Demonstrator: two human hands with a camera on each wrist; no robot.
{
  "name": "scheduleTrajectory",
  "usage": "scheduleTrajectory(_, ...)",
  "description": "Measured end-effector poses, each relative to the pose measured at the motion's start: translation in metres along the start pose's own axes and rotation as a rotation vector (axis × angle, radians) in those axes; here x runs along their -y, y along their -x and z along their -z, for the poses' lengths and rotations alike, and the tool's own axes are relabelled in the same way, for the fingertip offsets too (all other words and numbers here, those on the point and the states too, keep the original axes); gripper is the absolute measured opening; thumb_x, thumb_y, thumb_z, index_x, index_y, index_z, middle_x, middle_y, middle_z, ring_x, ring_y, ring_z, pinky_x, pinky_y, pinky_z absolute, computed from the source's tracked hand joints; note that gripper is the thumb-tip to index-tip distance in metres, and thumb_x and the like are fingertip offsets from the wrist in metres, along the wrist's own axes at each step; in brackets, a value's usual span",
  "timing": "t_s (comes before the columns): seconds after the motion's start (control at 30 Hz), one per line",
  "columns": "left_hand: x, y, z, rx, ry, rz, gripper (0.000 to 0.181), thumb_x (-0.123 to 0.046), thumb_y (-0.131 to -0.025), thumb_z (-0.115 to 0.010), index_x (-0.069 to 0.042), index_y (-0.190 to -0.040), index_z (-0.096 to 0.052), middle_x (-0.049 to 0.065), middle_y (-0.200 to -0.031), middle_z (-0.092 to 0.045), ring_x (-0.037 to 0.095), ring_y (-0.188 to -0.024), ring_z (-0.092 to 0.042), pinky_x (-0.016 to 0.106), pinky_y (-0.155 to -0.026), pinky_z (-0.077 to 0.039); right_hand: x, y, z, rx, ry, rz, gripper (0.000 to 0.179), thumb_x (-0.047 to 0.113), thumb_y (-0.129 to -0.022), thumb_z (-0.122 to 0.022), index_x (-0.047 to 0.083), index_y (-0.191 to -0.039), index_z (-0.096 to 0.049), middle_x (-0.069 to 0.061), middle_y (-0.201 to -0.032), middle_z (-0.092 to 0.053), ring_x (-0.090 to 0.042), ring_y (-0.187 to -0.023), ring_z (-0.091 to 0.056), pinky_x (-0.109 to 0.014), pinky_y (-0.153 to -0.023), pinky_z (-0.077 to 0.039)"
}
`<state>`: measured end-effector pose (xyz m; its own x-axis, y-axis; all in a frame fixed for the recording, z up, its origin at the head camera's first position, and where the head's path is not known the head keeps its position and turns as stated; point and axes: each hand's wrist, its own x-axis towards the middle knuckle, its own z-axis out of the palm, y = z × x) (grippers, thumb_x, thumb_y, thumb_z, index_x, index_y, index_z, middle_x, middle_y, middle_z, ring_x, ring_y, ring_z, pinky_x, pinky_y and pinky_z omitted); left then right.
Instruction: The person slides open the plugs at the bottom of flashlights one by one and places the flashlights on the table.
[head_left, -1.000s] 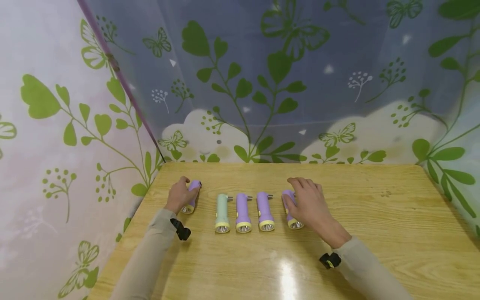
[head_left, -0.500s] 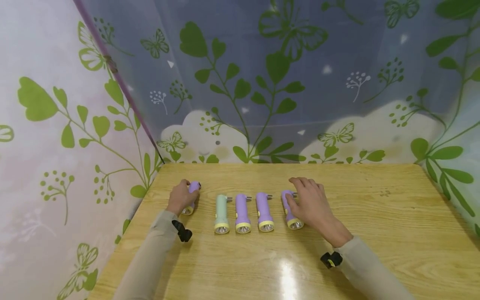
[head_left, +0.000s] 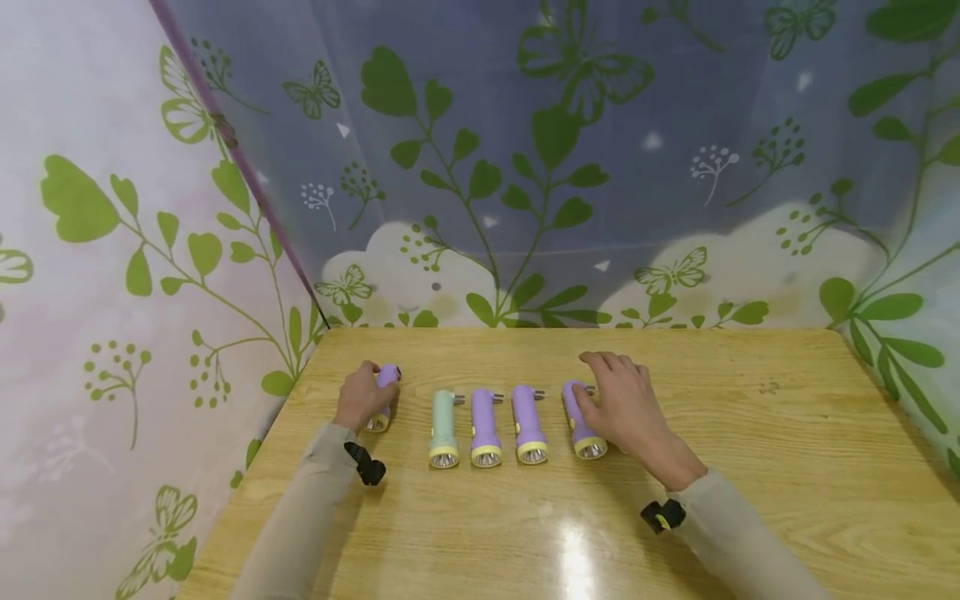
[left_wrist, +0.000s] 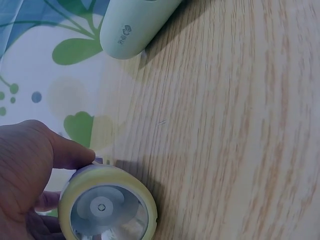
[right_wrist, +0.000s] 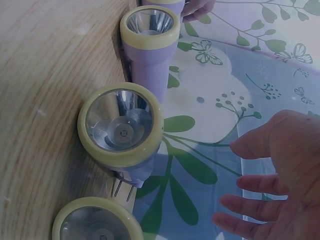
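Observation:
At the left end of the row, my left hand grips a purple flashlight with a yellow rim, its thumb and fingers on either side of the body. The left wrist view shows this flashlight's yellow rim and lens facing the camera. My right hand hovers over the rightmost purple flashlight and overlaps it from above. In the right wrist view its fingers are spread and apart from the flashlights, holding nothing. Between the hands lie a mint green flashlight and two purple ones, including the middle one.
The flashlights lie side by side on a wooden table, lens ends toward me, with metal plug prongs sticking out at their far ends. A patterned cloth with green leaves and butterflies hangs behind the table and along its sides.

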<state>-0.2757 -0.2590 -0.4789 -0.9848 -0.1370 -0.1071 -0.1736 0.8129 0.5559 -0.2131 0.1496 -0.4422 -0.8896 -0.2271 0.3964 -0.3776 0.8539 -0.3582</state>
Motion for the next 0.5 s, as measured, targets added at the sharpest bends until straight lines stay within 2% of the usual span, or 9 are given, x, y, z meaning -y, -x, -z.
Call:
scheduleTrajectory(0.2, 0.0026, 0.0003, -0.0025, -0.017, -0.010, 0.004, 0.060, -0.031, -0.095, -0.060, 0.005, -0.140, -0.046, 0.034, -0.120, -0.065, 0.038, -0.092, -0.071, 0.034, -0.062, -0.058, 0.0010, -0.0017, 0.0020, 0.010, -0.002, -0.005, 0.045, 0.024, -0.096, -0.066, 0.001, -0.134, -0.059, -0.024, -0.133, -0.063, -0.045, -0.121, -0.059, -0.063, -0.093, -0.047)
scheduleTrajectory(0.5, -0.0021, 0.0005, -0.0011, -0.072, -0.020, 0.003, 0.061, -0.034, -0.095, -0.062, 0.004, -0.140, -0.048, 0.034, -0.120, -0.066, 0.038, -0.091, -0.072, 0.035, -0.062, -0.059, 0.0000, -0.0036, 0.0070, 0.017, -0.014, -0.020, 0.046, 0.025, -0.097, -0.066, 0.001, -0.135, -0.058, -0.025, -0.134, -0.062, -0.045, -0.122, -0.058, -0.063, -0.094, -0.046)
